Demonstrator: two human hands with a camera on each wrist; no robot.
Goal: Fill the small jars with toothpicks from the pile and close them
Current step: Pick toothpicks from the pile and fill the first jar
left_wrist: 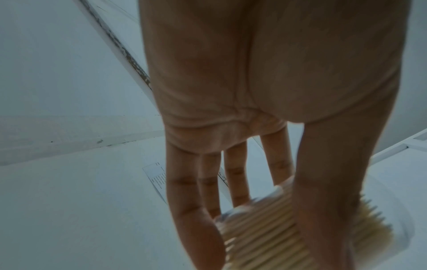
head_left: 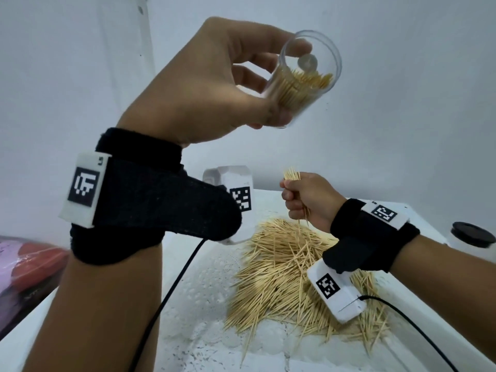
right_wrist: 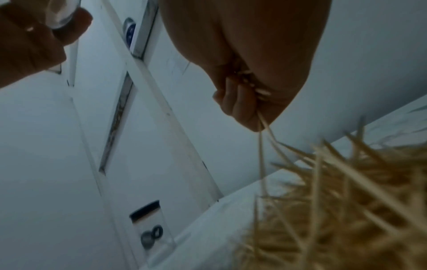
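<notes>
My left fingers (left_wrist: 182, 182) curl around a clear jar (head_left: 303, 79), held high and tipped with its open mouth toward me, partly filled with toothpicks. My left hand (head_left: 209, 84) is raised well above the bench (head_left: 204, 304). My right fingers (right_wrist: 238, 102) are clenched on a small bundle of toothpicks (head_left: 292, 174), tips poking out above the right hand (head_left: 308, 200), just over the loose pile (head_left: 300, 275). A second jar with a black lid (head_left: 473, 234) stands at the bench's right edge.
</notes>
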